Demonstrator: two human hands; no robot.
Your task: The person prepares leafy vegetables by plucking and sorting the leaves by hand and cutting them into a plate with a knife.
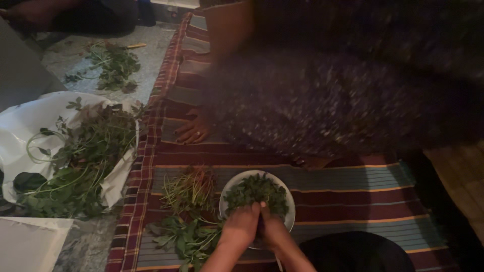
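I see both hands together over the near rim of the white plate (pixel 229 189), which stands on the striped mat (pixel 353 186) toward its near edge. My left hand (pixel 241 225) and right hand (pixel 272 232) press against each other, fingers curled closed on a small bunch of the picked green leaves (pixel 256 194) that fill the plate. The picture is dim, so I cannot tell exactly how much they pinch, but it looks like a few sprigs only.

These leaves I judge very light, soft and limp; they tear and bruise easily, so a gentle pinch with the fingertips at the thin stem is better than a squeeze on the blades.

Left of the plate lie loose stems (pixel 189 189) and leafy sprigs (pixel 184 236) on the mat. Beyond the mat's left edge, a big heap of greens (pixel 80 156) rests on white sheet (pixel 20 126). Another person's hand (pixel 194 131) lies flat on the mat farther away.
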